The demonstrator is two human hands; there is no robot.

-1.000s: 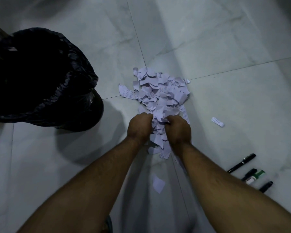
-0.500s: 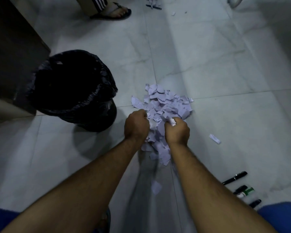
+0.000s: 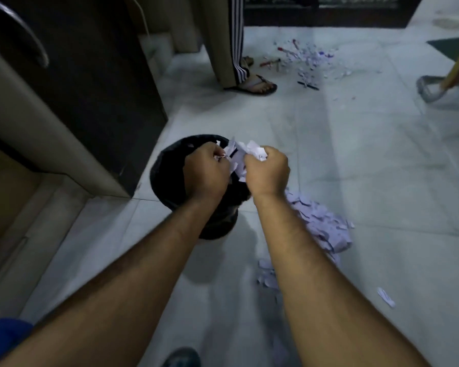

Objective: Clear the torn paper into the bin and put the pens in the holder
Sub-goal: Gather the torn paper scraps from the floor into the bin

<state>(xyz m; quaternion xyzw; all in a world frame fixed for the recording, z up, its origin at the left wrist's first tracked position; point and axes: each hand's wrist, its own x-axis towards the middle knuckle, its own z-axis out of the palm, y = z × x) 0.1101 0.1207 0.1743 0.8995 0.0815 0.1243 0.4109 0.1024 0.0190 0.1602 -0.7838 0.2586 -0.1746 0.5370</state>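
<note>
A: Bin point(image 3: 170, 181), black-lined, on the floor point(image 3: 355, 181) beside a dark cabinet point(image 3: 90, 88). Torn-paper pile point(image 3: 321, 223) lies just right of it.

B: Hands?

A: Left hand point(image 3: 206, 172) and right hand point(image 3: 266, 172), close together, both clamped on a bunch of scraps point(image 3: 245, 152) above the bin mouth.

B: Step?

A: Dumping a load, by my reading. Next: loosen both grips over the opening, return for the pile. Stray scrap point(image 3: 386, 296) remains; no pens or holder that I can place.

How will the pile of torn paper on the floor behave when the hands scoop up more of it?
The paper pile is loose small scraps, so it probably lifts light and floppy. Pieces likely slip from the grip: strays already lie apart. The handful between left hand and right hand looks crumpled, so it squeezes easily.
</note>
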